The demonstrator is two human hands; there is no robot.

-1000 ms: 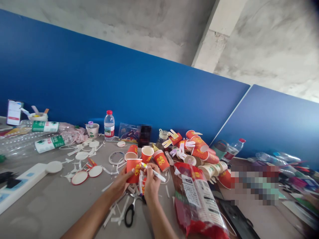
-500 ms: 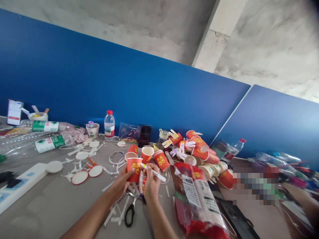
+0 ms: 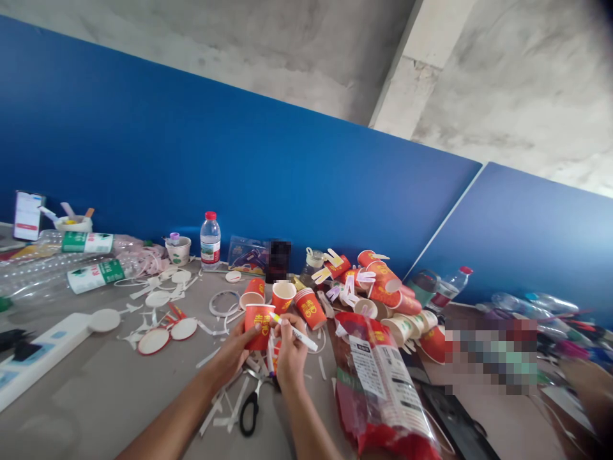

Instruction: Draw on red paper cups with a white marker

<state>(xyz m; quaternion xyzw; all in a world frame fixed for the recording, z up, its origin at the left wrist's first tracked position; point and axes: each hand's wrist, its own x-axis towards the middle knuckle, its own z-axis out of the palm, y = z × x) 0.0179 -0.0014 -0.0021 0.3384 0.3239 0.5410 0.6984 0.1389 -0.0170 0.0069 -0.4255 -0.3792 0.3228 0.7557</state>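
Note:
My left hand (image 3: 234, 350) is closed around a red paper cup (image 3: 257, 332) with yellow lettering. In my right hand (image 3: 290, 354) is a white marker (image 3: 302, 338), its yellow tip end close to the cup's right side; whether it touches I cannot tell. Behind my hands stand an upright red paper cup (image 3: 282, 295), one lying on its side (image 3: 253, 294) and a tilted stack of red cups (image 3: 310, 309). Scissors with black handles (image 3: 249, 409) lie below my hands among white paper strips (image 3: 235, 404).
A red bag of stacked paper cups (image 3: 387, 377) lies right of my hands. Behind it is a heap of cups (image 3: 383, 287). A water bottle (image 3: 210, 241) stands near the blue partition (image 3: 239, 160). At left are cut cup bottoms (image 3: 154, 342) and a white power strip (image 3: 43, 358).
The marker and my right hand have shifted very slightly. The cup stays in my left hand, and the things on the table keep their places.

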